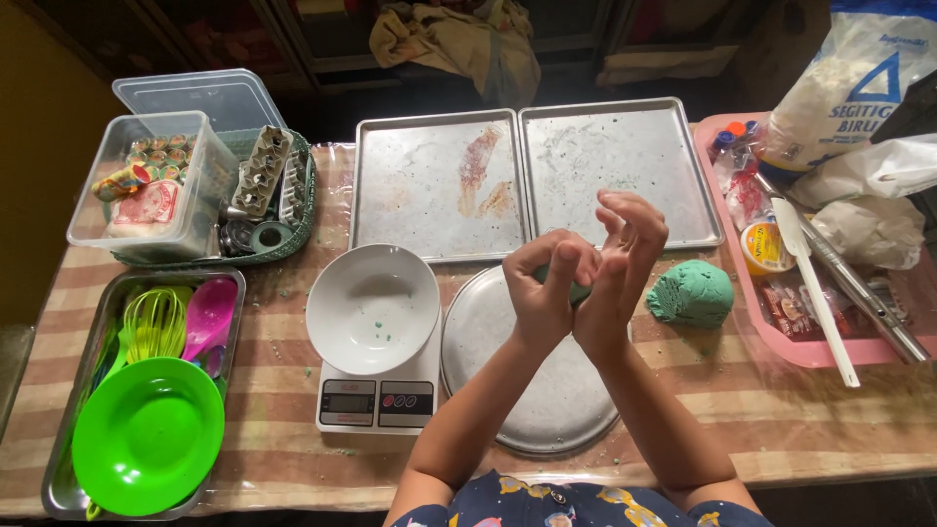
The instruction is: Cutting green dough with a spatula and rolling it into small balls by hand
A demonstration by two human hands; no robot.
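Hands meet above the round metal tray: left hand and right hand press a small green dough piece between them, beside the green dough lump.

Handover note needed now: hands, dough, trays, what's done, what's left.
Left hand and right hand are pressed together above the round metal plate, closed around a small green dough piece.
The green dough lump sits on the table right of the plate.
The white bowl on the scale holds only green crumbs.
Done: one piece taken from the lump and in hand.
Left: both baking trays hold no shaped pieces; most of the dough is unportioned.
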